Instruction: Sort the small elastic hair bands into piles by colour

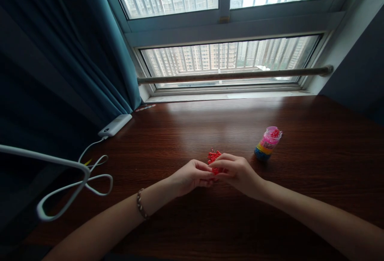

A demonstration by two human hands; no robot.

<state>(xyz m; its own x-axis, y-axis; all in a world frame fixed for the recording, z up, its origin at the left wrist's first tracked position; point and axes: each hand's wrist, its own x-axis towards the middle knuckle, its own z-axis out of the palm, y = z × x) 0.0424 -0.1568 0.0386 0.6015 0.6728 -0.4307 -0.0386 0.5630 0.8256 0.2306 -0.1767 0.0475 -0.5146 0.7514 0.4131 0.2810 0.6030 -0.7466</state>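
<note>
A small bundle of thin red strands [213, 157] is between my two hands, low over the dark wooden table. My left hand [196, 176] is closed, with thumb and fingertips pinched at the bundle's lower left edge. From the other side, my right hand [238, 173] curls over the bundle, its fingertips meeting those of the left. The fingers hide the lower part of the bundle, and its exact kind is unclear. To the right of my hands stands an uncapped clear jar [267, 145] with pink, yellow and blue bands and something red at its mouth.
A white power bank [115, 125] lies at the table's left edge by the blue curtain [99, 53], with a thin cable attached. A thick white looped tube [60, 159] juts in at left. Behind the table [186, 125] is a window with a metal rail [234, 76].
</note>
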